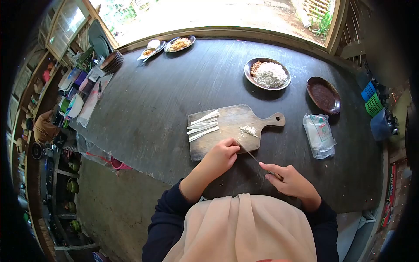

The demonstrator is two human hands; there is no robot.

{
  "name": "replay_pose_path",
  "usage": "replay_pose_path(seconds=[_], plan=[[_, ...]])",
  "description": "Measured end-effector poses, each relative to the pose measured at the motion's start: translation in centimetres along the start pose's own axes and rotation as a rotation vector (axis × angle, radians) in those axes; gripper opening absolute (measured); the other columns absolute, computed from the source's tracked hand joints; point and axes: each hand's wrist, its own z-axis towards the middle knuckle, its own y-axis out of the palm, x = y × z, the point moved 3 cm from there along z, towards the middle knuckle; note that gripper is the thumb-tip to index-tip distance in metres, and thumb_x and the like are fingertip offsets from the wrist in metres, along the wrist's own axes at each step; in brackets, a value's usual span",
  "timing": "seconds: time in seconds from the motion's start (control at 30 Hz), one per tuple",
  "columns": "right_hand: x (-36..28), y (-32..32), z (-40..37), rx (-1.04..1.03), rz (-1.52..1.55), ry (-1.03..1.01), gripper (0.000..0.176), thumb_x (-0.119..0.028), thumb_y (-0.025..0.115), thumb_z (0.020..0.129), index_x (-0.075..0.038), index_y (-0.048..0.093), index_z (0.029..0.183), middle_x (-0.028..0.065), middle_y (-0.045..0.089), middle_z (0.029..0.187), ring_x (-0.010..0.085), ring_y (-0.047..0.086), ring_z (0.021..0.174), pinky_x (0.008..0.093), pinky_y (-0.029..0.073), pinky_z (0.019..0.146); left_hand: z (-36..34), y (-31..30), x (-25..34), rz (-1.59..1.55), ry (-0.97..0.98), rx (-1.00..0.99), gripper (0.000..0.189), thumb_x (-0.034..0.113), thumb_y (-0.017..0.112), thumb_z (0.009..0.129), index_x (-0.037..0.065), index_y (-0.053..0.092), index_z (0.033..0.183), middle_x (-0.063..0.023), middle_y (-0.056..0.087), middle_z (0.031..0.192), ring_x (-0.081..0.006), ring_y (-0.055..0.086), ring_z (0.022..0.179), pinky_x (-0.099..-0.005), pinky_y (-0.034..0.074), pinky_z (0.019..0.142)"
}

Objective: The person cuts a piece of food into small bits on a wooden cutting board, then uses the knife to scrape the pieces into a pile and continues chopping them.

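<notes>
I read this as slicing on the cutting board (227,126), which lies in the middle of the dark table (152,96). My right hand (291,180) grasps the knife (252,156) by the handle, and the blade slants up to the board's near edge. My left hand (220,158) is clenched there with its knuckles beside the blade; I cannot tell what, if anything, it pins. To cut well, I judge the fingertips should stay tucked behind the knuckles so the flat of the blade rides against them. Each stroke should land on the wood, not on the table beyond the edge. The white strips (203,125) wait at the board's left end, and a small pile of shreds (248,129) lies near its middle, so cuts should stay thin to match it.
</notes>
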Motion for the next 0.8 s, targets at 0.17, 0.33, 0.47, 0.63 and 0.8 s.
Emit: replay_pose_path(seconds=[0.17, 0.33, 0.47, 0.63, 0.8], plan=[[0.0, 0.2, -0.1, -0.028, 0.044, 0.06, 0.04, -0.007, 0.058, 0.092, -0.006, 0.056, 0.132, 0.0151, 0.055, 0.062, 0.016, 0.048, 0.051, 0.0288, 0.045, 0.057, 0.0, -0.2, 0.2, 0.0, -0.021, -0.016, 0.017, -0.002, 0.062, 0.078, -0.004, 0.066, 0.095, -0.0134, 0.061, 0.098, -0.031, 0.062, 0.089, -0.0361, 0.051, 0.08], [-0.4, 0.3, -0.1, -0.023, 0.011, 0.042, 0.041, -0.007, 0.059, 0.092, -0.006, 0.056, 0.132, 0.0166, 0.055, 0.063, 0.0171, 0.049, 0.051, 0.0294, 0.046, 0.058, 0.1, -0.2, 0.1, 0.014, -0.026, -0.028, 0.016, -0.003, 0.062, 0.079, -0.005, 0.066, 0.095, -0.0127, 0.063, 0.099, -0.0289, 0.064, 0.087, -0.0342, 0.052, 0.078], [-1.1, 0.3, -0.2, -0.021, 0.017, 0.066, 0.041, -0.007, 0.06, 0.091, -0.006, 0.056, 0.132, 0.0187, 0.057, 0.065, 0.0207, 0.051, 0.052, 0.0305, 0.047, 0.059, 0.1, -0.3, 0.1, 0.023, -0.024, -0.025, 0.015, -0.003, 0.062, 0.08, -0.005, 0.067, 0.094, -0.0126, 0.063, 0.099, -0.0285, 0.064, 0.086, -0.0337, 0.052, 0.077], [-1.5, 0.3, -0.2, -0.013, 0.027, 0.079, 0.041, -0.007, 0.059, 0.091, -0.006, 0.056, 0.132, 0.0206, 0.059, 0.067, 0.0241, 0.054, 0.053, 0.0315, 0.048, 0.062, 0.1, -0.3, 0.1, 0.009, -0.039, -0.051, 0.016, -0.003, 0.063, 0.08, -0.005, 0.067, 0.095, -0.0123, 0.063, 0.099, -0.0283, 0.064, 0.086, -0.0333, 0.052, 0.076], [-1.5, 0.3, -0.2, -0.027, 0.017, 0.124, 0.041, -0.007, 0.059, 0.091, -0.007, 0.056, 0.132, 0.0217, 0.06, 0.069, 0.0251, 0.057, 0.055, 0.0319, 0.049, 0.063, 0.2, -0.4, 0.3, 0.014, -0.019, -0.025, 0.017, -0.003, 0.063, 0.079, -0.005, 0.067, 0.096, -0.012, 0.063, 0.098, -0.028, 0.064, 0.086, -0.0331, 0.052, 0.076]])
